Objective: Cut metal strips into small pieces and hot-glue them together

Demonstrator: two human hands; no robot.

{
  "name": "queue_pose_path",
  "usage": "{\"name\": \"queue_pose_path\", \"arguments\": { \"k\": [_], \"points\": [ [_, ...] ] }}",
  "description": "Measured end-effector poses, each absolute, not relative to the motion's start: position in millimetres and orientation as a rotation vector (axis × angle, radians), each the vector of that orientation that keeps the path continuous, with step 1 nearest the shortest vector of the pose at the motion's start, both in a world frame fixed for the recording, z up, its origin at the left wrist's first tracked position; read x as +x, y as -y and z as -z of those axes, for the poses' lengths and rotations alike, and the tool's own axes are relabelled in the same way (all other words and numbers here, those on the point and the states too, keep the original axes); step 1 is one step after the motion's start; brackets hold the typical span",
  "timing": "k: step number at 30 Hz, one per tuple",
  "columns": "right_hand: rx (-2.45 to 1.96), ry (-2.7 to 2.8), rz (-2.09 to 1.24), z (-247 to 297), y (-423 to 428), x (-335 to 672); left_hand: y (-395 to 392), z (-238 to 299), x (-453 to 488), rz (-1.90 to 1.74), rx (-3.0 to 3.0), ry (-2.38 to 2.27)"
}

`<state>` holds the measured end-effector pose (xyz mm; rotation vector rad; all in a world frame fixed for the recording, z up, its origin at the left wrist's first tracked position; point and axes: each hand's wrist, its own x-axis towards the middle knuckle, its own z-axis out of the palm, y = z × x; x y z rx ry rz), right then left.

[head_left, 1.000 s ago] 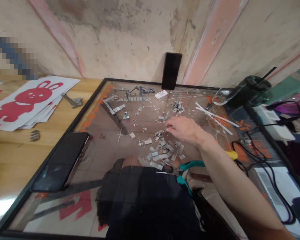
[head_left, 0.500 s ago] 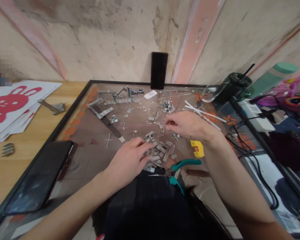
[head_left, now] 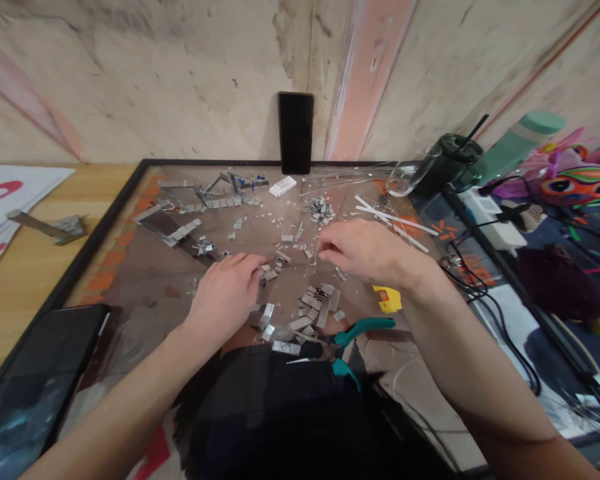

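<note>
The small silver metal pieces [head_left: 314,308], short flat strips and clips, lie scattered over the middle of the glass-topped counter [head_left: 145,293] inside its black frame, thickest in a loose heap just in front of the person. The left hand [head_left: 225,297] rests palm down at the left edge of that heap, fingers bent and their tips among a few pieces; I cannot tell whether it grips any. The right hand [head_left: 365,250] hovers just beyond the heap with thumb and fingertips pinched together, and whether a piece sits between them is too small to tell. Close to the person, touching the near edge of the heap, lie teal-handled pliers [head_left: 353,332], and a small yellow plastic part [head_left: 387,299] sits just beside the right wrist. Further back, more metal strips lie in rows towards the far left corner, with a small white block [head_left: 283,187] and some long white strips [head_left: 390,217] near the far edge. A black phone [head_left: 296,132] leans upright against the wall behind. To the right stand a clear glass [head_left: 405,179], a dark cup with a straw [head_left: 450,163] and a mint-green bottle [head_left: 525,133], with a white power strip [head_left: 495,227] and black cables [head_left: 480,287] nearby. Another dark phone [head_left: 35,380] lies at the near left.
</note>
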<state>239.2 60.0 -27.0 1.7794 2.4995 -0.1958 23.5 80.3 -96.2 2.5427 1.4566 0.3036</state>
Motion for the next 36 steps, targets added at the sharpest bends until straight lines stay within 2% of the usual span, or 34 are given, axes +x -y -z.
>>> {"name": "queue_pose_path", "arguments": {
  "k": [6,9,17,24,30,36],
  "points": [
    [1.603,-2.473,0.191,44.7,-39.6,231.4,-68.9,88.1,22.3,0.080,2.566,-1.272],
    [1.524,-2.497,0.234,54.8,-29.2,222.7,-62.4,94.0,24.2,0.135,2.723,-1.138],
    [1.710,-2.325,0.108,66.7,-40.4,216.8,-64.1,98.8,29.9,-0.133,2.784,-1.212],
    [1.800,-2.346,0.079,68.1,-44.4,227.7,-58.7,98.6,53.8,0.054,2.768,-0.784],
    [1.783,-2.387,0.072,65.1,-45.8,233.1,-71.3,107.5,53.2,0.036,2.736,-1.076],
    [1.585,-2.481,0.164,66.8,-39.3,228.8,-77.4,107.0,45.0,-0.178,2.425,-1.185]
  ]
}}
